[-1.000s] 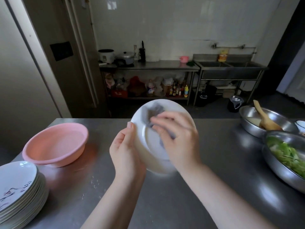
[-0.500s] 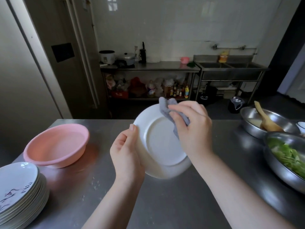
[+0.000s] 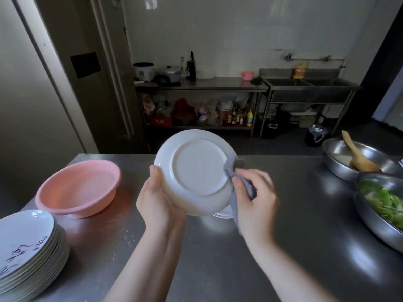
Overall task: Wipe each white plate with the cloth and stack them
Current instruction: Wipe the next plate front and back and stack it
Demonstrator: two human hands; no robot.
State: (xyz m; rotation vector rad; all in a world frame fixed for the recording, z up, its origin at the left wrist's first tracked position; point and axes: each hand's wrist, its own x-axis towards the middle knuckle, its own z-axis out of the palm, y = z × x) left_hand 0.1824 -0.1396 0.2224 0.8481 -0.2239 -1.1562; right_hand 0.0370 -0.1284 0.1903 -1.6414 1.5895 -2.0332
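The head camera is looking down over a steel bench (image 3: 218, 269). The left hand (image 3: 157, 203) is holding a white plate (image 3: 196, 171) up off the bench, tilted so that its underside and foot ring are facing the camera; the thumb is lying on the plate's left rim and the other fingers are curling round behind its lower edge. The right hand (image 3: 255, 199) is gripping a grey cloth (image 3: 234, 205), its fingers bunching the fabric and pressing it against the plate's right rim, with a tail of the cloth hanging down past the wrist. Just under the held plate, the pale edge of another dish (image 3: 222, 214) is showing on the bench; what it is cannot be told.

At the near left corner a stack of plates (image 3: 28, 258) is sitting on the bench, the top one carrying dark painted marks. Just behind the stack a pink plastic basin (image 3: 78, 188) is standing upright. At the right edge a steel bowl of chopped green vegetables (image 3: 383, 201) is resting near a second steel bowl (image 3: 340, 158) that is holding a wooden spatula (image 3: 357, 155).

Across the floor, a steel shelf table (image 3: 200, 86) is carrying a rice cooker (image 3: 144, 70) and a lidded pot (image 3: 171, 71), beside a steel double sink (image 3: 311, 88).
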